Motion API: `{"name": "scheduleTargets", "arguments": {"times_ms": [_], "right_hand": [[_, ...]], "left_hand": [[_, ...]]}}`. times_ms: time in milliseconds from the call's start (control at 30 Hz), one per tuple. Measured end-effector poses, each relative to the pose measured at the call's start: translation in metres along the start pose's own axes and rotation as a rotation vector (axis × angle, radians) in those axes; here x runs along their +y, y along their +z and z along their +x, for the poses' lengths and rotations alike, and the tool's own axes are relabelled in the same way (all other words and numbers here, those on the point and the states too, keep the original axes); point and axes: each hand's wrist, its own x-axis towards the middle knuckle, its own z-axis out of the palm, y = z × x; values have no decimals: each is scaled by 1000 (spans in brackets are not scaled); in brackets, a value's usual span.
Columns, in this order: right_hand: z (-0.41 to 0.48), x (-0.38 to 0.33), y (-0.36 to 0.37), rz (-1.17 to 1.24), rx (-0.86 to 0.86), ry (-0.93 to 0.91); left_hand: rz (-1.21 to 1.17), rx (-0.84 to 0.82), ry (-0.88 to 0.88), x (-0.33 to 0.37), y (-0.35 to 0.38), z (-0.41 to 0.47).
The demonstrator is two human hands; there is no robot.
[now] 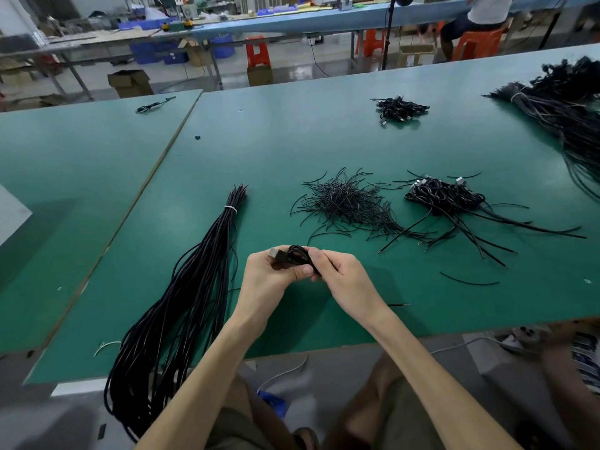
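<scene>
- Coiled cable sits between both hands, above the table's near edge.
- Left hand grips its plug end; right hand pinches the loops.
- Keep loops tight, pinch firm, so nothing springs loose.

Two hands, left hand and right hand, share one coiled cable. Left of the fingers lies one long tied bundle; beyond them, one heap of short wires. Right of the fingers are two piles of coiled cables, a near pile and a far pile, and one large bundle.
</scene>
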Motion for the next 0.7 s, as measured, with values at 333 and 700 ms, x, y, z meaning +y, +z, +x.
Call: {"name": "scheduleTargets", "arguments": {"times_ms": [333, 700], "right_hand": [[-5, -1, -2, -8, -69, 31], [-5, 2, -1, -98, -164, -3]], "left_hand": [[1, 73, 0, 1, 4, -5], [82, -9, -58, -3, -15, 5]]}}
